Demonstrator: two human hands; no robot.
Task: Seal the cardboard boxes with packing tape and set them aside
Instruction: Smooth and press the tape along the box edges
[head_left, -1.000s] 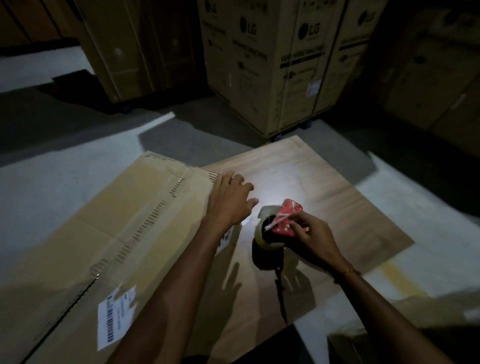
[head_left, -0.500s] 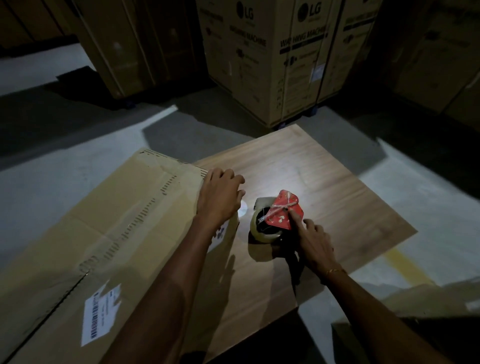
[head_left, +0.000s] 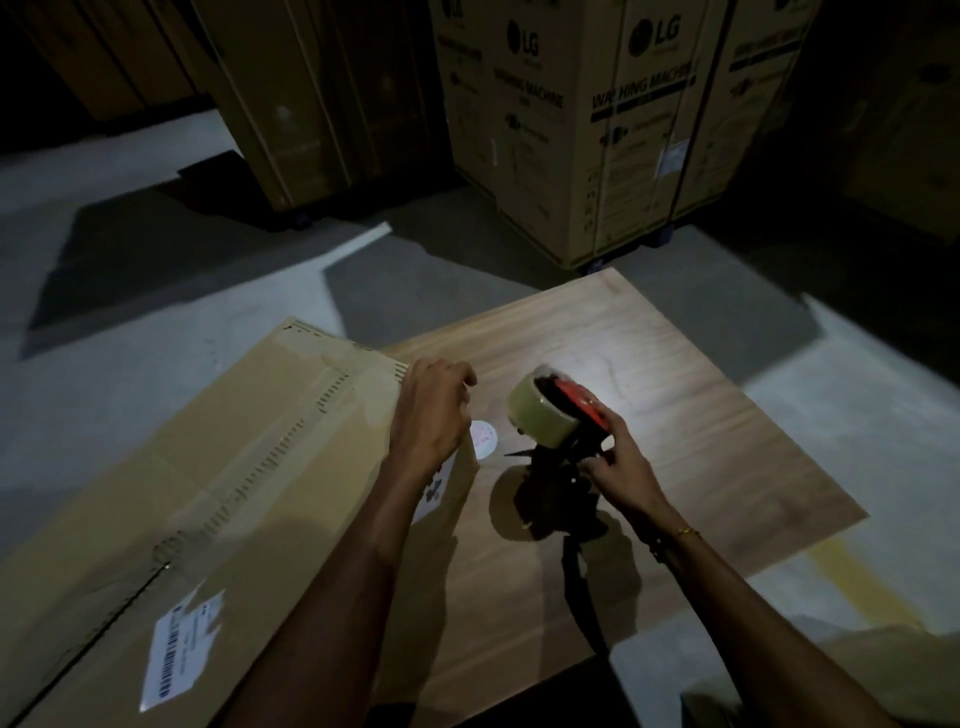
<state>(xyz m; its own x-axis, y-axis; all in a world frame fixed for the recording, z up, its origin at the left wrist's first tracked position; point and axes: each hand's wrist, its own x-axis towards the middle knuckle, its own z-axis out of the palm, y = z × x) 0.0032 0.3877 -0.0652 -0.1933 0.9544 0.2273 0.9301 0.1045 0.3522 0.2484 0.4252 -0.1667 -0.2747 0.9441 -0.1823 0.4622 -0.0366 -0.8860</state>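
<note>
Box (head_left: 218, 483), flat and brown, fills the lower left of the frame and lies on a wooden board (head_left: 675, 415) set on the grey floor (head_left: 130, 312). At its right edge the left hand (head_left: 431, 410) rests on the box top with its fingers curled over the edge, gripping the cardboard. Just right of it, right of centre in the frame, the right hand (head_left: 618, 467) holds a tape dispenser (head_left: 561, 415): the fingers are wrapped round its dark handle, and the thumb side lies against the red side plate. The dispenser is tilted, with its roll of clear tape toward the upper left, and it casts a dark shadow on the board below. Whether it touches the board cannot be told. A strip of tape with a printed dashed pattern runs along the middle seam of the box. A white barcode label (head_left: 182, 654) sits on the box near the bottom left, and a round white sticker (head_left: 483, 439) shows on the box side, between the two hands. Tall cartons (head_left: 597, 130) printed LG and "washing machine" stand across the top of the frame in the dark.
</note>
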